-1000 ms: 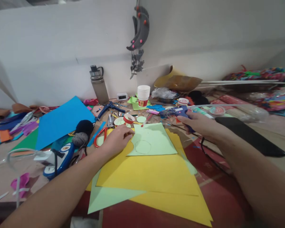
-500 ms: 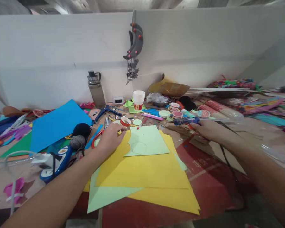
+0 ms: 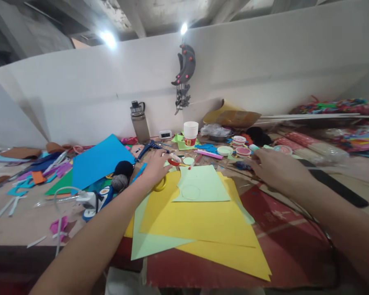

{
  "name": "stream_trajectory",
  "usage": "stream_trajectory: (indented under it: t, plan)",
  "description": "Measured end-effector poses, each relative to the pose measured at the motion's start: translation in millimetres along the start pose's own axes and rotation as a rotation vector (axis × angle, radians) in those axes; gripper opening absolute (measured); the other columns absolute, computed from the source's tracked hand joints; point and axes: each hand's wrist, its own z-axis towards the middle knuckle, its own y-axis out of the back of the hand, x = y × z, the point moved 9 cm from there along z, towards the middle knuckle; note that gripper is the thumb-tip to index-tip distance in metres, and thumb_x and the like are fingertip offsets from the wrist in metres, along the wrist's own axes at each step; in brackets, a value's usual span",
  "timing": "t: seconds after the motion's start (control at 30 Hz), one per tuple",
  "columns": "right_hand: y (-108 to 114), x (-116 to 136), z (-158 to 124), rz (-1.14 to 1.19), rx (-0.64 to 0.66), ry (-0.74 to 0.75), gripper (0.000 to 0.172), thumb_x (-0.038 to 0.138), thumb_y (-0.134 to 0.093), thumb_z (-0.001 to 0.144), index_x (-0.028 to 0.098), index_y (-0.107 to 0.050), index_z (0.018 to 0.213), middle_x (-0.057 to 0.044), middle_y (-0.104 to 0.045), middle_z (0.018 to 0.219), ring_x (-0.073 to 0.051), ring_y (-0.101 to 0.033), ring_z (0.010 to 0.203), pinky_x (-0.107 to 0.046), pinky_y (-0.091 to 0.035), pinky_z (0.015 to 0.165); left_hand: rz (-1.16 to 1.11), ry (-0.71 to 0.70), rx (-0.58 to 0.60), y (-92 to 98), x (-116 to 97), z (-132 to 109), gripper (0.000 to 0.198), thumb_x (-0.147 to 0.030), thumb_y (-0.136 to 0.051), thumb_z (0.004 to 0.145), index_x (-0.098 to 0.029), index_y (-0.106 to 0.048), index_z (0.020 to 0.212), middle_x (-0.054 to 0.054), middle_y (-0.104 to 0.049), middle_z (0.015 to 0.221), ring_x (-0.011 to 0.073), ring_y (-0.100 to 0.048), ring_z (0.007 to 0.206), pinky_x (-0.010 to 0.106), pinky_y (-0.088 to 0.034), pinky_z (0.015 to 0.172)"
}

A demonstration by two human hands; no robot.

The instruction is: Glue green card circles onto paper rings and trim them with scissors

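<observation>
My left hand (image 3: 156, 168) reaches over the top corner of the yellow paper sheets (image 3: 199, 221), its fingertips pinched on a red-and-white tape roll (image 3: 174, 160). A yellow loop (image 3: 160, 185) shows under its wrist. A light green sheet (image 3: 203, 186) with a drawn circle lies on the yellow stack between my hands. My right hand (image 3: 272, 168) hovers low with fingers stretched out and holds nothing. The blue glue gun (image 3: 242, 166) lies on the table just left of its fingertips, its cord trailing under my right forearm.
A blue sheet (image 3: 101, 159), yarn balls (image 3: 121, 176) and a blue-and-white tool (image 3: 96, 200) lie left. Water bottle (image 3: 140, 121), stacked paper cups (image 3: 190, 133) and small round tubs (image 3: 238, 145) stand behind. A black flat object (image 3: 335, 186) lies right. Paper scraps cover the left side.
My right hand has let go of the blue glue gun, which now lies on the table. My left hand moved forward onto the red tape roll. The camera tilted upward.
</observation>
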Motion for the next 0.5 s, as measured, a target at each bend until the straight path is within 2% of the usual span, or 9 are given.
stream_trajectory:
  t: [0.07, 0.13, 0.17, 0.23, 0.27, 0.3, 0.4, 0.5]
  plan:
    - [7, 37, 2, 0.039, -0.038, 0.163, 0.029, 0.033, -0.039, 0.094, 0.020, -0.056, 0.074, -0.013, -0.066, 0.079, -0.026, -0.063, 0.077, -0.035, -0.038, 0.065, -0.061, 0.006, -0.018, 2.0, -2, 6, 0.012, -0.014, -0.065, 0.077, -0.019, -0.071, 0.086, 0.011, -0.060, 0.119, 0.0284, -0.055, 0.114, 0.043, -0.041, 0.102]
    - [12, 67, 5, 0.209, -0.082, 0.250, 0.025, 0.033, -0.043, 0.093, 0.021, -0.057, 0.077, -0.009, -0.066, 0.081, -0.024, -0.062, 0.078, -0.034, -0.042, 0.067, -0.143, 0.024, -0.053, 9.9, -5, 10, 0.008, -0.013, -0.063, 0.077, -0.019, -0.069, 0.075, 0.009, -0.062, 0.109, 0.0259, -0.057, 0.107, 0.040, -0.043, 0.097]
    - [11, 81, 7, 0.310, -0.093, 0.292, 0.023, 0.034, -0.044, 0.093, 0.021, -0.059, 0.083, -0.009, -0.066, 0.085, -0.024, -0.063, 0.081, -0.034, -0.045, 0.070, -0.181, 0.039, -0.075, 15.3, -7, 11, 0.008, -0.015, -0.063, 0.078, -0.019, -0.067, 0.073, 0.009, -0.063, 0.103, 0.0246, -0.059, 0.103, 0.039, -0.045, 0.094]
    - [15, 100, 11, 0.494, -0.203, 0.338, 0.020, 0.034, -0.051, 0.091, 0.019, -0.060, 0.099, -0.012, -0.066, 0.101, -0.026, -0.062, 0.094, -0.038, -0.049, 0.080, -0.246, 0.077, -0.106, 25.1, -13, 9, 0.007, -0.022, -0.062, 0.081, -0.018, -0.067, 0.078, 0.007, -0.064, 0.092, 0.0216, -0.061, 0.091, 0.035, -0.048, 0.083]
    - [14, 108, 12, 0.549, -0.254, 0.372, 0.025, 0.032, -0.055, 0.089, 0.018, -0.058, 0.110, -0.014, -0.063, 0.112, -0.028, -0.060, 0.106, -0.042, -0.048, 0.089, -0.406, 0.167, -0.133, 28.2, -11, 5, 0.008, -0.026, -0.063, 0.081, -0.018, -0.066, 0.080, 0.005, -0.064, 0.087, 0.0193, -0.061, 0.083, 0.032, -0.048, 0.076]
    - [13, 116, 13, 0.603, -0.291, 0.416, 0.036, 0.029, -0.059, 0.086, 0.017, -0.055, 0.119, -0.016, -0.059, 0.122, -0.029, -0.055, 0.116, -0.046, -0.046, 0.097, -0.594, 0.244, -0.108, 24.8, -11, 2, 0.013, -0.031, -0.066, 0.080, -0.018, -0.066, 0.082, 0.003, -0.065, 0.083, 0.0172, -0.060, 0.076, 0.030, -0.047, 0.070]
    - [1, 136, 14, 0.715, -0.300, 0.560, 0.064, 0.023, -0.066, 0.080, 0.021, -0.042, 0.139, -0.017, -0.046, 0.142, -0.030, -0.040, 0.135, -0.051, -0.039, 0.107, -1.123, 0.341, 0.026, 6.3, -31, -9, 0.028, -0.041, -0.075, 0.072, -0.016, -0.064, 0.079, 0.001, -0.064, 0.075, 0.0122, -0.057, 0.066, 0.026, -0.045, 0.065]
    - [-11, 143, 12, 0.763, -0.253, 0.636, 0.060, 0.025, -0.063, 0.084, 0.027, -0.043, 0.141, -0.014, -0.048, 0.141, -0.029, -0.043, 0.133, -0.052, -0.045, 0.103, -1.431, 0.368, 0.128, -7.6, -48, -15, 0.034, -0.039, -0.083, 0.064, -0.014, -0.063, 0.075, 0.001, -0.062, 0.071, 0.0098, -0.056, 0.064, 0.023, -0.046, 0.064]
